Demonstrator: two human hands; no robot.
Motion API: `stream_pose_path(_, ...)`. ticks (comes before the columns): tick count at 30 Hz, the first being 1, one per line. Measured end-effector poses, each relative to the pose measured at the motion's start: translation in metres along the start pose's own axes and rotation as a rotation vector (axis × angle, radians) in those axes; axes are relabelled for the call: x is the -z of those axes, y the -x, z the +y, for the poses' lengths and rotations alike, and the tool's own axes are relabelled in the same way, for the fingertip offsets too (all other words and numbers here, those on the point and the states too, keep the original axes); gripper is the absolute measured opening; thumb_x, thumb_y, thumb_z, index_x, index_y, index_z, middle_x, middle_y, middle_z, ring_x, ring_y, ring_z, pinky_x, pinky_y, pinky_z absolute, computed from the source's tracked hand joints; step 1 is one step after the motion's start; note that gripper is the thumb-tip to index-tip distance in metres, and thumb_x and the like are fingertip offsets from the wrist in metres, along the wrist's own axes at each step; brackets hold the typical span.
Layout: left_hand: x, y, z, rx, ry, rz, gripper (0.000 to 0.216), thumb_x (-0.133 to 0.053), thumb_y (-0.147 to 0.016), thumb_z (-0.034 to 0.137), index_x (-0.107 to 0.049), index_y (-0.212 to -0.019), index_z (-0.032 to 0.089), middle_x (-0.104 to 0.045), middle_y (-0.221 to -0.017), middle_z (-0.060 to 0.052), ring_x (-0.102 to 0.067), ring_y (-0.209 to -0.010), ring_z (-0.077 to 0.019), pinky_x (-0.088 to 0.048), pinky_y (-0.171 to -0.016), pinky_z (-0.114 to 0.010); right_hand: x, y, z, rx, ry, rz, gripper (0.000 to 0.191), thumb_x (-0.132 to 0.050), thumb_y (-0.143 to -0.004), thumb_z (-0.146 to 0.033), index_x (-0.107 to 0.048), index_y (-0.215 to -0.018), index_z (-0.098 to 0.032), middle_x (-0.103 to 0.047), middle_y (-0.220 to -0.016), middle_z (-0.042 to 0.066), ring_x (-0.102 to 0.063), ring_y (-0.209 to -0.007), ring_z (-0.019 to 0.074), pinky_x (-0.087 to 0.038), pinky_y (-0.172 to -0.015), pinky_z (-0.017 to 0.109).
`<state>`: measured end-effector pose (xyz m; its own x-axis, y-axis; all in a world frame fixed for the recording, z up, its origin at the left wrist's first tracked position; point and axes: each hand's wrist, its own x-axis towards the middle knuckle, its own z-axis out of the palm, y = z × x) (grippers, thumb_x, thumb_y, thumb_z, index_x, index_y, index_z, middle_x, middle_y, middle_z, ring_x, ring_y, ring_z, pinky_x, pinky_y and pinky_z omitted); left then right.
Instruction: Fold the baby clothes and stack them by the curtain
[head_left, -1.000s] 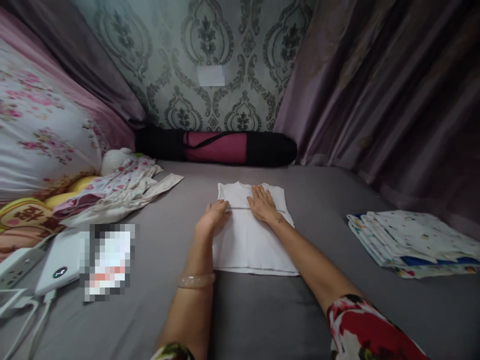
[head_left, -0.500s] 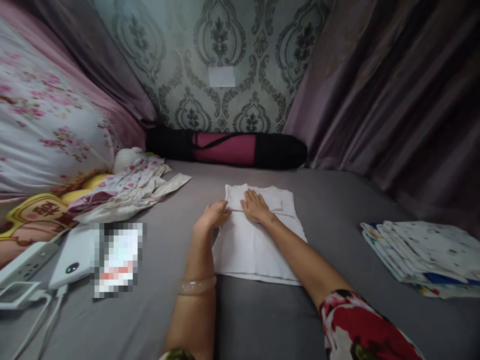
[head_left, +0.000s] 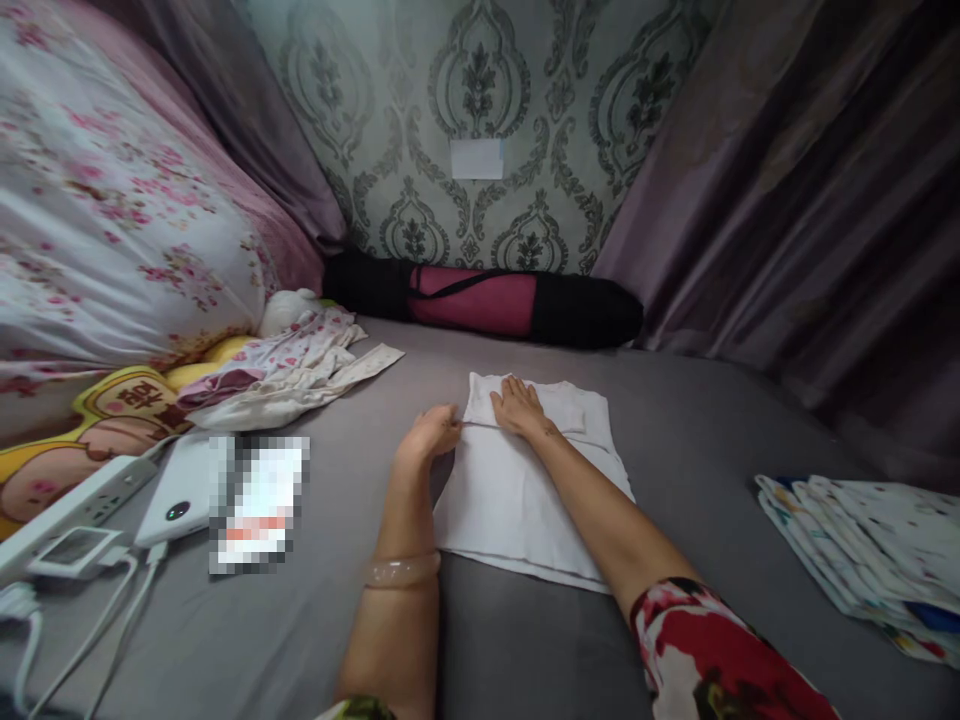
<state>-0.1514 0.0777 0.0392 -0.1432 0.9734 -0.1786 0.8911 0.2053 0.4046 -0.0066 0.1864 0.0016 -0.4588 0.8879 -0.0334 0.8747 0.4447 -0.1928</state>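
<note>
A white folded garment point(head_left: 517, 490) lies flat on the grey bed sheet point(head_left: 525, 640) in the middle. My right hand point(head_left: 517, 408) rests flat, fingers stretched, on its far folded part. My left hand point(head_left: 429, 436) sits at the garment's left edge, fingers curled and pinching the cloth at the fold line. A pale bangle circles my left wrist. My right sleeve is red and floral.
A stack of folded printed cloths point(head_left: 862, 540) lies at the right. A heap of floral clothes point(head_left: 292, 365) is at the left, with a power bank point(head_left: 184, 490), power strip point(head_left: 67, 500) and cables. A black-and-pink rolled bag point(head_left: 487, 300) lies against the wall. Curtains hang on the right.
The view has swung left, so everything sits further right in frame. My right hand slid left along the fold toward my left hand. The garment lies as before.
</note>
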Motion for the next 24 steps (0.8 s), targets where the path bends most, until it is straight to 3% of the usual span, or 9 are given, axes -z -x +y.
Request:
stream_pose_path(4, 0.0, -0.002, -0.002, 0.022, -0.002, 0.004, 0.028, -0.044, -0.092, 0.023, -0.062, -0.112, 0.018, -0.065, -0.123, -0.013, -0.059, -0.113, -0.0238, -0.043, -0.094, -0.032, -0.003, 0.0, -0.012, 0.092, -0.003, 0.084, 0.063, -0.017, -0.099, -0.039, -0.026, -0.151, -0.003, -0.021, -0.159, 0.014, -0.014, -0.147, 0.0236, -0.008, -0.118, 0.04)
stream_pose_path(8, 0.001, 0.0, -0.002, 0.025, -0.017, 0.006, 0.026, -0.043, -0.091, 0.025, -0.064, -0.107, 0.018, -0.067, -0.115, -0.013, -0.063, -0.103, -0.0224, -0.045, -0.087, -0.03, -0.007, -0.001, -0.023, 0.108, -0.01, -0.02, 0.062, -0.02, -0.099, -0.038, -0.028, -0.15, -0.004, -0.022, -0.159, 0.013, -0.016, -0.147, 0.0238, -0.011, -0.118, 0.039)
stream_pose_path(13, 0.001, 0.0, -0.003, 0.027, -0.01, 0.025, 0.026, -0.042, -0.091, 0.024, -0.065, -0.102, 0.018, -0.07, -0.105, -0.011, -0.064, -0.094, -0.0208, -0.046, -0.081, -0.028, -0.011, -0.004, -0.031, 0.151, -0.003, 0.049, 0.062, -0.02, -0.099, -0.037, -0.025, -0.152, -0.005, -0.02, -0.159, 0.013, -0.013, -0.147, 0.0229, -0.007, -0.118, 0.041)
stream_pose_path(16, 0.0, 0.0, -0.004, 0.024, 0.001, 0.023, 0.027, -0.042, -0.091, 0.023, -0.065, -0.102, 0.017, -0.07, -0.104, -0.012, -0.064, -0.092, -0.0212, -0.046, -0.08, -0.029, -0.01, -0.006, -0.037, 0.17, -0.016, -0.014, 0.061, -0.019, -0.099, -0.036, -0.024, -0.152, -0.005, -0.022, -0.159, 0.013, -0.016, -0.147, 0.0235, -0.01, -0.118, 0.042)
stream_pose_path(19, 0.0, -0.001, -0.004, 0.032, 0.001, 0.026, 0.027, -0.041, -0.091, 0.022, -0.065, -0.103, 0.017, -0.07, -0.106, -0.013, -0.065, -0.094, -0.0217, -0.046, -0.082, -0.029, -0.006, -0.008, -0.043, 0.162, -0.014, -0.048, 0.062, -0.022, -0.099, -0.036, -0.027, -0.151, -0.003, -0.024, -0.158, 0.015, -0.017, -0.146, 0.0252, -0.01, -0.118, 0.043)
stream_pose_path(24, -0.001, -0.003, -0.007, 0.031, -0.007, 0.025, 0.031, -0.04, -0.09, 0.018, -0.065, -0.108, 0.017, -0.069, -0.114, -0.015, -0.064, -0.101, -0.0233, -0.046, -0.085, -0.03, -0.012, -0.009, -0.055, 0.209, -0.029, 0.036, 0.061, -0.023, -0.098, -0.034, -0.028, -0.15, -0.002, -0.023, -0.158, 0.015, -0.016, -0.147, 0.0242, -0.008, -0.118, 0.041)
